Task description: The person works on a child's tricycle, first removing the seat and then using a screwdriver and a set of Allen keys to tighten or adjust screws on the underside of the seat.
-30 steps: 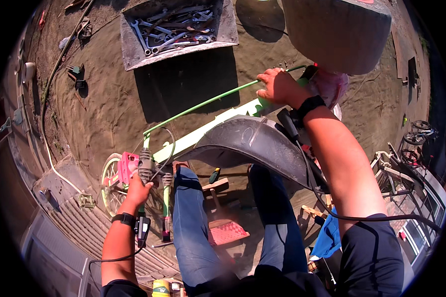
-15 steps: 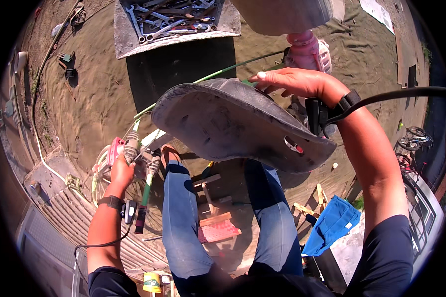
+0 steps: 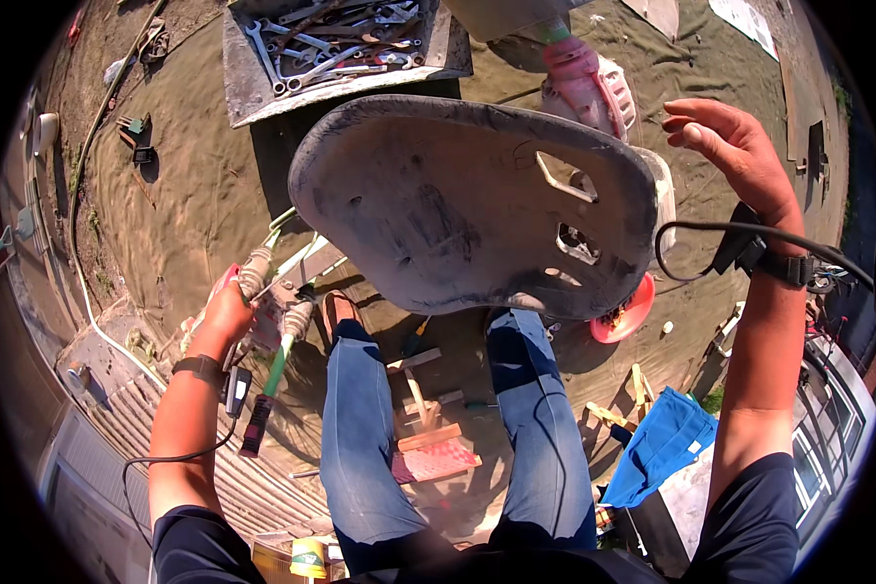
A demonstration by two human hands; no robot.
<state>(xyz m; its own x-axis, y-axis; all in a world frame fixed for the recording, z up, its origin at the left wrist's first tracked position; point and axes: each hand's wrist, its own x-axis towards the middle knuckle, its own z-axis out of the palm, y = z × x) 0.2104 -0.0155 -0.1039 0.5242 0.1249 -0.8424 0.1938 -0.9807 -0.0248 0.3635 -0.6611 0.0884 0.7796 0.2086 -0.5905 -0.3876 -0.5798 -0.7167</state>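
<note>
I judge this a steadying step: my left hand (image 3: 226,313) seems wrapped round the ribbed fork (image 3: 256,271), left of the dark seat (image 3: 457,209). My right hand (image 3: 735,151) is raised, empty, fingers loose; moving the fork would call for a firm grip.

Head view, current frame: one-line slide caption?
Left hand on a green-legged front fork, right hand open in the air beside a scuffed bucket seat, wrenches in a tray beyond.

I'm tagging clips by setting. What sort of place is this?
Probably an outdoor repair yard: there's a tray of wrenches and a wrinkled ground sheet, all in strong sunlight.
</note>
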